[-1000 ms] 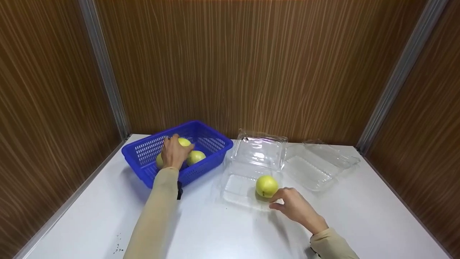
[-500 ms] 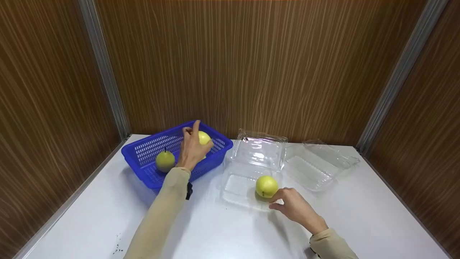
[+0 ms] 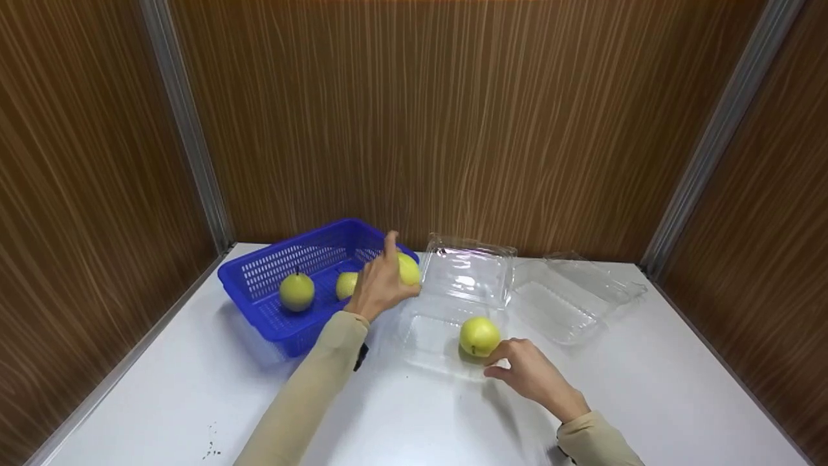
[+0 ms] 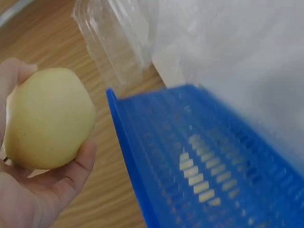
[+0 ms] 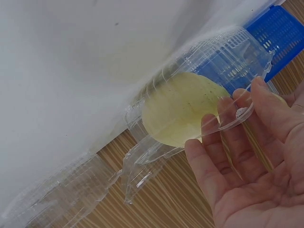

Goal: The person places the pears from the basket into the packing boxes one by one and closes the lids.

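Observation:
In the head view my left hand (image 3: 381, 285) holds a round yellow pear (image 3: 408, 268) over the right end of the blue plastic basket (image 3: 272, 330). The left wrist view shows fingers and thumb curled round this pear (image 4: 52, 118), beside the basket wall (image 4: 137, 161). Two more pears, one upright with its stem up (image 3: 297, 292) and one partly behind my hand (image 3: 347, 285), lie in the basket. My right hand (image 3: 533, 372) grips the near right rim of an open clear clamshell container (image 3: 427, 340). Inside its base sits another pear (image 3: 480, 336), close to my fingertips.
The clamshell's raised lid (image 3: 462, 272) stands at the back, near the wood-patterned wall (image 3: 453, 129). Another clear plastic container (image 3: 563, 304) lies open to its right. Small dark specks (image 3: 212, 450) mark the white table (image 3: 162, 388) at the front left.
My left hand has lifted the pear and carried it rightward from the basket's middle to its right end. The right hand, the clamshell and the pear in it stay put.

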### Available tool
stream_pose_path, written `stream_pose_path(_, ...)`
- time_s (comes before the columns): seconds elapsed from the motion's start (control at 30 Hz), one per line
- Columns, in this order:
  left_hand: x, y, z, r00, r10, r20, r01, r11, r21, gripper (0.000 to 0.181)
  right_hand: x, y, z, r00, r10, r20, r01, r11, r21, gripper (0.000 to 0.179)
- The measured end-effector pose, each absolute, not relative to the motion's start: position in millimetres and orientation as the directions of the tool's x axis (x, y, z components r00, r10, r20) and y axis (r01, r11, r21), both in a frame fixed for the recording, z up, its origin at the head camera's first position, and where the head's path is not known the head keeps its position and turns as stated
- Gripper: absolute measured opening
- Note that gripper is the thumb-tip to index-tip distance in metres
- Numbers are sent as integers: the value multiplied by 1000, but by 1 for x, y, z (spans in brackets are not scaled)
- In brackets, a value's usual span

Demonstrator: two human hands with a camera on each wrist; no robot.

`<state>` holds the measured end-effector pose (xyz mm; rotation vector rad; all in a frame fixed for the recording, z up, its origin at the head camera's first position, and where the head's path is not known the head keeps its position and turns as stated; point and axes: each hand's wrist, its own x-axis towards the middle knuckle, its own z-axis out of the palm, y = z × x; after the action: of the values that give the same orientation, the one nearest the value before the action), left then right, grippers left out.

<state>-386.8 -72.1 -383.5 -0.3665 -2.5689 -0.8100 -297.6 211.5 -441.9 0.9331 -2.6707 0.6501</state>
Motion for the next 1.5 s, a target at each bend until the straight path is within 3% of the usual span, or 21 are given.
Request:
stream_pose_path(0.2, -383, -56, -398, -872, 276, 405, 443, 796, 411, 72, -299, 210, -441, -759, -539, 366, -647, 688, -329, 12)
stream_pose_path(0.5, -381, -42, -427, -833, 464, 302, 544, 786, 292, 73, -299, 208, -442, -777, -531, 339, -627, 699, -344, 11)
stream_pose_path(0.7, -380, -33, -440, -820, 498, 283, 564, 787, 251, 78, -299, 208, -442, -773, -537, 337, -632, 695, -342, 11)
stream_pose_path(0.93, -382, -28, -446, -791, 536, 295, 601, 772, 209, 56, -299, 209, -442, -773, -536, 339, -632, 695, -341, 11)
stream_pose_path(1.3, -382, -37, -451, -798, 489, 352, 575, 792, 205, 46, -300, 211, -443, -773, -537, 339, -633, 696, -340, 12)
stream_pose_path(1.5, -380, -38, -448, -767, 525, 368, 605, 782, 147, 35, -301, 212, -444, -767, -530, 362, -638, 695, -333, 12)
